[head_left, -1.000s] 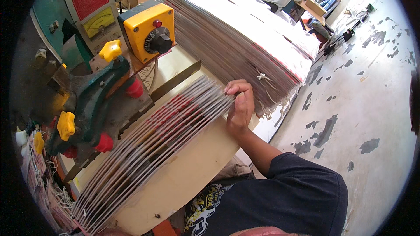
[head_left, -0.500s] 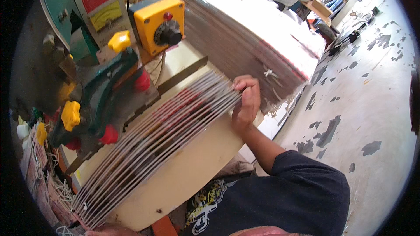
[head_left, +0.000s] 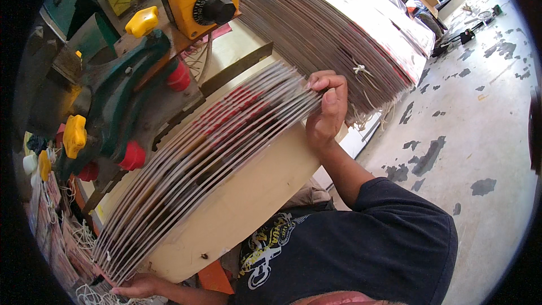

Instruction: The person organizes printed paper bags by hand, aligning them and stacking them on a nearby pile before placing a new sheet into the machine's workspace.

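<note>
A fanned stack of flat printed sheets (head_left: 197,161), with pale edges and red and brown patches, slants over a cream work table (head_left: 243,203). My right hand (head_left: 328,110) is closed on the upper right end, its fingers curled over the edges. At the lower left end my left hand (head_left: 140,286) grips the corner of the same stack, with its fingers partly hidden. Close along the far side of the sheets runs a metal fence (head_left: 237,69). Beyond that stands a machine with a dark green curved arm (head_left: 121,93).
Yellow star knobs (head_left: 75,135) and red rubber feet (head_left: 132,155) jut from the machine. A yellow control box (head_left: 200,3) with a black dial sits above it. A tall pile of sheets (head_left: 339,39) with white strings stands behind my right hand. Stringed bundles (head_left: 62,237) lie left.
The fanned stack's upper right end has shifted slightly up and right with my right hand. More of my left hand and forearm now shows. The view itself has moved a little.
</note>
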